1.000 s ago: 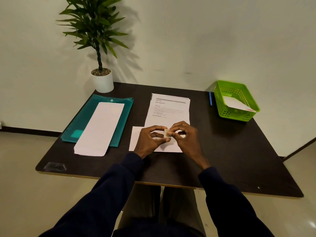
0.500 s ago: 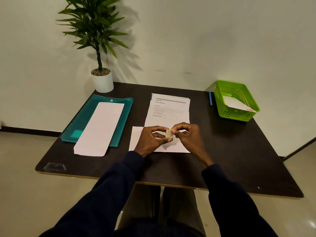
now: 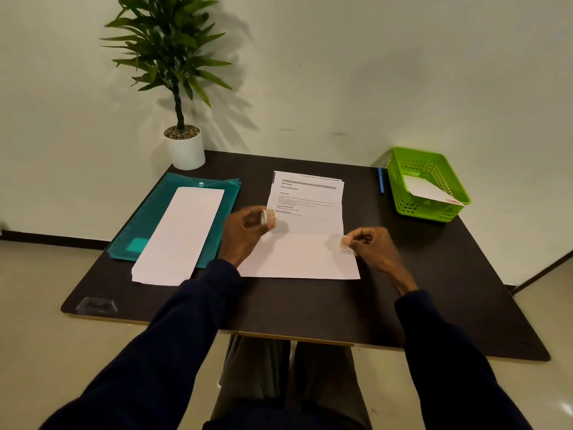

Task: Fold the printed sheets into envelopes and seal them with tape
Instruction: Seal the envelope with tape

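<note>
Left hand (image 3: 243, 235) hovered over the printed sheet's (image 3: 310, 225) left edge, fingers curled round the tape roll (image 3: 268, 216). Right hand (image 3: 376, 247) sat at the sheet's right edge, fingers pinching a bit of tape (image 3: 344, 242).

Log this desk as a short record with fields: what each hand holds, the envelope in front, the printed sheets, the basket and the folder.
Left hand: holds the tape roll, raised near the printed sheets' left edge.
Right hand: pinches a tape piece at the white envelope's right edge.
White envelope: lies flat, nearer the person than the printed sheets.
Green basket: far right, white paper inside; blue pen beside it.
Teal folder: left, long white sheet on top.
</note>
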